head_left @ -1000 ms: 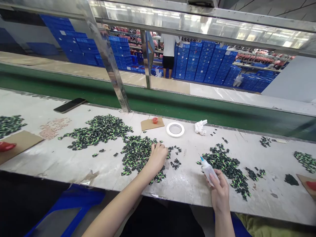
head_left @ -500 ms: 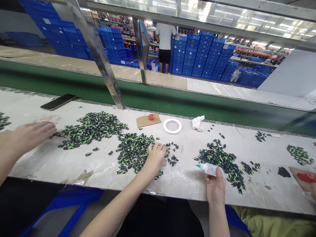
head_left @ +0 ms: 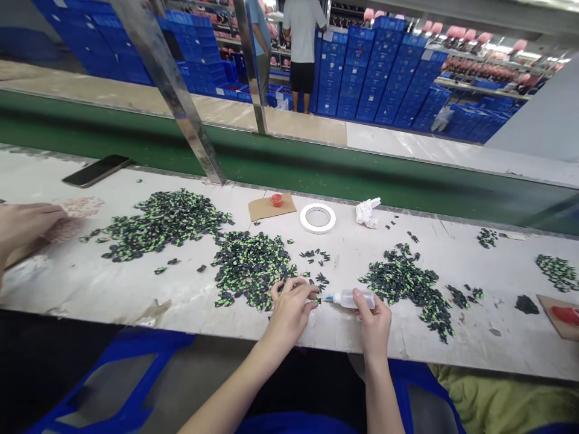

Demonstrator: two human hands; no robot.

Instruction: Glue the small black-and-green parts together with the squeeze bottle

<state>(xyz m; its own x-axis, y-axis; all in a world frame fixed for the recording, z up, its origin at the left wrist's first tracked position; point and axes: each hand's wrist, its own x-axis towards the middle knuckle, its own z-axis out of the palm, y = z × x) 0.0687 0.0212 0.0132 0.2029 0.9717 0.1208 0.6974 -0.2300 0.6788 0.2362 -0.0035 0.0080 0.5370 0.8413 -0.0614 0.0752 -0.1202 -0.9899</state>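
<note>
Between the fingertips of my left hand [head_left: 293, 301] is a small black-and-green part [head_left: 318, 301], pinched at the right edge of a heap of such parts [head_left: 248, 265]. My right hand [head_left: 375, 319] is closed around a translucent squeeze bottle [head_left: 350, 298] lying nearly level. Its thin blue-based needle tip [head_left: 329, 298] points left and comes close to the held part; whether they touch I cannot tell. Several loose black pieces [head_left: 322, 280] lie just beyond my left fingertips. A second heap of black-and-green parts [head_left: 407, 277] spreads to the right of the bottle.
A roll of white tape [head_left: 318, 218], a red cap-like piece [head_left: 276, 199] on cardboard [head_left: 262, 209] and crumpled tissue [head_left: 367, 213] lie farther back. Another heap [head_left: 167, 220] and a phone [head_left: 97, 171] are at left. A co-worker's hand [head_left: 29, 223] is at the far left. A metal post [head_left: 181, 102] rises behind.
My right hand has brought the bottle leftward to my left hand. My left hand has shifted slightly right, off the heap. The co-worker's hand at left has moved farther left.
</note>
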